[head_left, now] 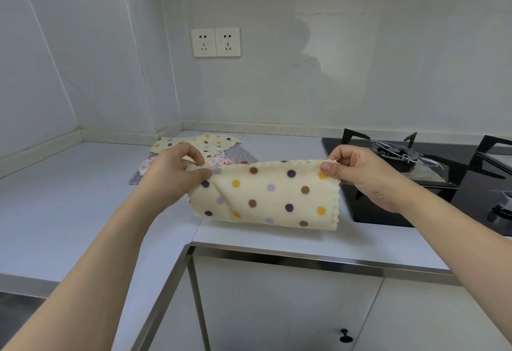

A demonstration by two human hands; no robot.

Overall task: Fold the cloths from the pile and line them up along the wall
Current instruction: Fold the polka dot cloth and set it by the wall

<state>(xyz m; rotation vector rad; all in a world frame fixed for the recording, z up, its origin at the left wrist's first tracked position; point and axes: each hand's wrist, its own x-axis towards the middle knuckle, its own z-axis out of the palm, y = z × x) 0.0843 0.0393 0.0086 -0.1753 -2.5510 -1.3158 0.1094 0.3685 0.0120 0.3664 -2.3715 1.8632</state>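
Single head-worn wide-angle view, looking forward and down along both forearms. Left hand [177, 173] and right hand [360, 176] sit mid-frame, close to the lens. Countertop [69, 212] lies under and beyond the hands, wall [304, 73] straight ahead past them, cabinet door [277, 309] below, nearest the camera. Edges curve from lens distortion.

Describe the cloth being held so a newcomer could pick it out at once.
Start at the black gas hob on the right of the counter. Just left of it, both hands pinch the top corners of a cream polka-dot cloth hanging doubled above the counter. Unlike the pile behind, it is lifted, not lying flat.
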